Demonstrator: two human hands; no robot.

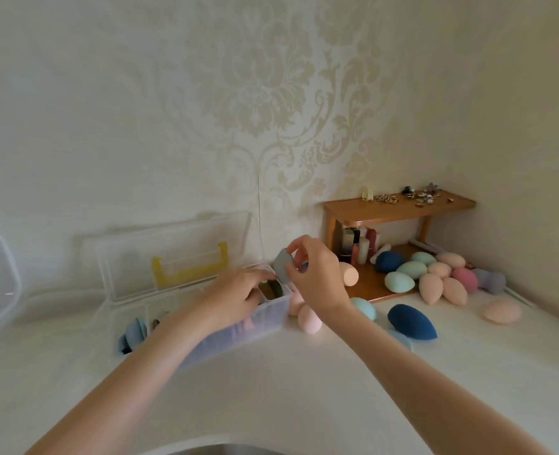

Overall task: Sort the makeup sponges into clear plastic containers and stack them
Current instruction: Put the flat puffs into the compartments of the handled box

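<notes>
A clear plastic compartment box (pixel 265 318) stood open, its yellow-latched lid (pixel 173 254) tilted back against the wall — light blue sponges (pixel 136 333) in its left cell. A flat grey-blue sponge (pixel 282 267) hung above its right end. Egg-shaped pink, mint and navy sponges (pixel 435 277) lay scattered far right — one large navy teardrop sponge (pixel 411 321) nearer.

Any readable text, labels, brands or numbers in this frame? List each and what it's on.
None readable.
Cosmetic bottles under the wooden shelf: any labels are too small and blurred to read.
Clear plastic container with its yellow latch: no print visible.
Grey sponge in the right hand: unmarked.
</notes>
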